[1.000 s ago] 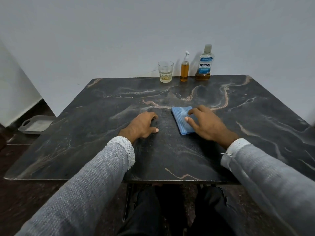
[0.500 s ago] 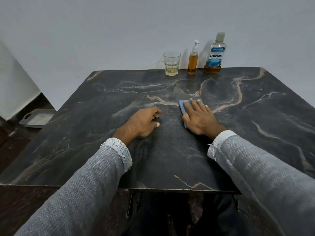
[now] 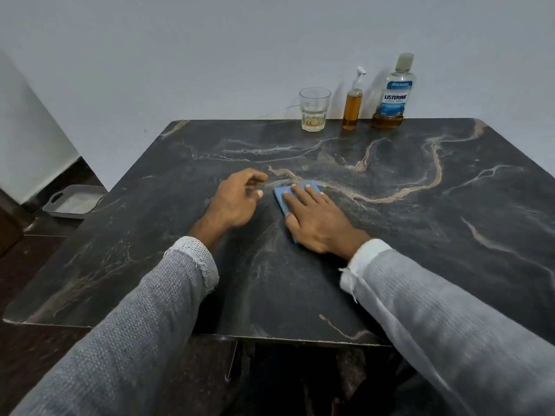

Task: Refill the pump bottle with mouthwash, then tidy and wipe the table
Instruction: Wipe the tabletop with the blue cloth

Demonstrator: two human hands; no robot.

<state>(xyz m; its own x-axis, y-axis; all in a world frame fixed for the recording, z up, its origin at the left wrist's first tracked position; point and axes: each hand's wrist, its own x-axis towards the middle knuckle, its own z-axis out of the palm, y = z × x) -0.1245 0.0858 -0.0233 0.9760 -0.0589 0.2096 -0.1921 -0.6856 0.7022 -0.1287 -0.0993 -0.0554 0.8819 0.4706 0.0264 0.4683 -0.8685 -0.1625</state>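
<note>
The slim clear pump bottle (image 3: pixel 352 108) with a white nozzle, filled with amber liquid almost to its neck, stands upright at the far edge of the dark marble-patterned counter (image 3: pixel 420 235), between a clear faceted drinking glass (image 3: pixel 314 113) holding a little pale liquid and a clear mouthwash bottle (image 3: pixel 392 93) with a blue label and only a shallow amber layer at its bottom. The three stand in a row near the pale wall, close together but apart from one another. Nearer the middle of the counter, the right hand (image 3: pixel 318 225) lies flat, palm down, its fingers (image 3: pixel 301 195) stretched out and pressed on a folded blue cloth (image 3: pixel 281 197), most of which is hidden beneath the hand. Just to its left, the left hand (image 3: pixel 235 202) rests on the counter with its fingers loosely curled and holding nothing. Both arms wear grey knitted sleeves with white cuffs. On the floor to the left of the counter sits a grey plastic tray (image 3: pixel 73 202) with handles.
</note>
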